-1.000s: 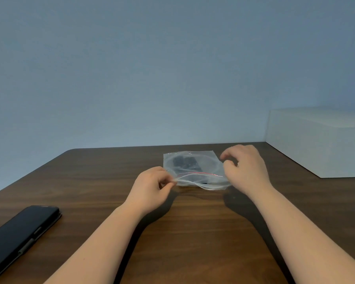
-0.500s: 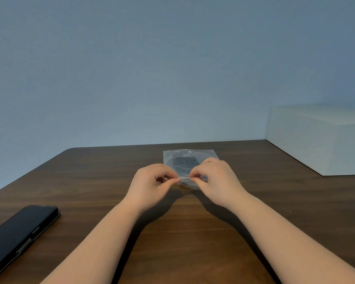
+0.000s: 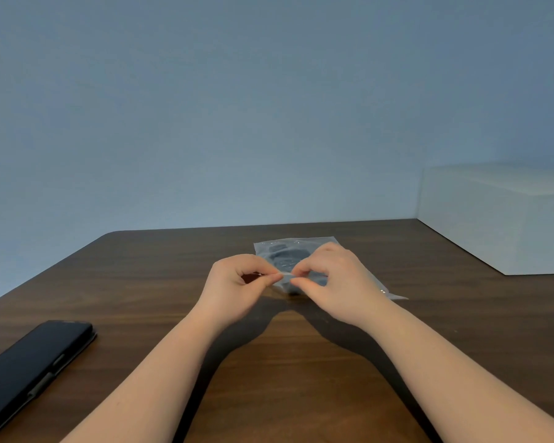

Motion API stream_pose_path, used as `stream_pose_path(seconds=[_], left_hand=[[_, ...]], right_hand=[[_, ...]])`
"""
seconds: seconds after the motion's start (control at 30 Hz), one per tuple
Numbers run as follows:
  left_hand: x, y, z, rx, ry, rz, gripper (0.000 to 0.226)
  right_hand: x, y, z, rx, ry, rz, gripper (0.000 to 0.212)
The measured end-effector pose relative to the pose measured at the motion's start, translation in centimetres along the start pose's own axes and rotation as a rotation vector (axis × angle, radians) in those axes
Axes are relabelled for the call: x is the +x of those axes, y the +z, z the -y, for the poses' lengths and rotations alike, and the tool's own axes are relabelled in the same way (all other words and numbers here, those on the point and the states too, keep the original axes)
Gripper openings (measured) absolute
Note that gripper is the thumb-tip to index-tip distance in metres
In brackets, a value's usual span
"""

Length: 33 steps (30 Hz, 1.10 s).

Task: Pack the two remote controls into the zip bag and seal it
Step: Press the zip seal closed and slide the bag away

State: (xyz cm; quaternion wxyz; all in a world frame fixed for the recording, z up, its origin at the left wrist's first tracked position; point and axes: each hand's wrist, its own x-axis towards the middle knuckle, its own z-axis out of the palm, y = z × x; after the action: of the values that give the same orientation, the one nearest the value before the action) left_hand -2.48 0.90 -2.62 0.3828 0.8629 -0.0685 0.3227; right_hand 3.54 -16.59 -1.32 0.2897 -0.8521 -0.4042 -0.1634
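Note:
A clear zip bag (image 3: 279, 251) lies on the dark wooden table (image 3: 288, 362), just beyond my hands. Dark remote controls (image 3: 287, 258) show through its plastic; how many I cannot tell. My left hand (image 3: 234, 287) pinches the bag's near edge between thumb and forefinger. My right hand (image 3: 336, 282) pinches the same edge a finger's width to the right and covers much of the bag. One corner of the bag sticks out to the right of my right wrist.
A black phone in a case (image 3: 29, 369) lies at the near left of the table. A white box (image 3: 499, 219) stands at the far right against the grey-blue wall. The table's far edge runs just behind the bag.
My right hand has slid left along the bag's near edge, from its right end to close beside my left hand. The gaping mouth now looks pressed flat. My left hand stayed put.

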Motion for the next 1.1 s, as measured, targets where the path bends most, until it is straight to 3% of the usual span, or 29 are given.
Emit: stream_pose_path(seconds=[0.43,0.9,1.1], left_hand=[[-0.05,-0.21,-0.02,0.044,0.003,0.112,0.006],[0.03,-0.23,0.05,0.042,0.033,0.146,0.009],[0.06,-0.26,0.0,0.025,0.04,0.131,0.013]], right_hand=[[-0.13,-0.33,0.82,-0.135,-0.031,0.055,0.025],[-0.14,-0.19,0.71,0.066,0.086,0.065,0.018],[-0.13,-0.36,0.46,0.272,0.157,0.101,0.017]])
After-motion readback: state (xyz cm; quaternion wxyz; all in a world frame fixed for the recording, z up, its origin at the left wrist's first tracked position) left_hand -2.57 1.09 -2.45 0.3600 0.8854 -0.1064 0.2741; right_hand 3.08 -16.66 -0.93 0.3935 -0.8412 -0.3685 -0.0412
